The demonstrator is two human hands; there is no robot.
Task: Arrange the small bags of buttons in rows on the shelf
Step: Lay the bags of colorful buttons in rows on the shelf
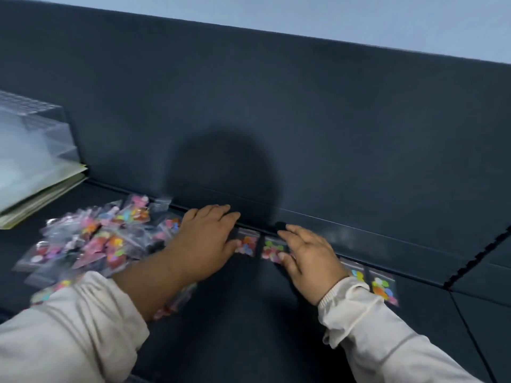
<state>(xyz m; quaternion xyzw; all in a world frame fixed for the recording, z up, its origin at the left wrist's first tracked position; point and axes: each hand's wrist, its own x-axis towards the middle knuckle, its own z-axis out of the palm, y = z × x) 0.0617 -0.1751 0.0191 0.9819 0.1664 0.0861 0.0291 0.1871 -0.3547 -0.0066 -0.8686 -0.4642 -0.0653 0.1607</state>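
A heap of small clear bags of coloured buttons lies on the dark shelf at the left. Along the back wall a row of single bags runs to the right: one bag, a second bag, and two more bags past my right wrist. My left hand lies flat with straight fingers, its fingertips touching the first bag. My right hand lies flat too, its thumb resting on the second bag. Other bags of the row may be hidden under my right hand.
A clear plastic tray stack with papers and folders stands at the far left. The dark back panel rises right behind the row. A black cable runs down at the right.
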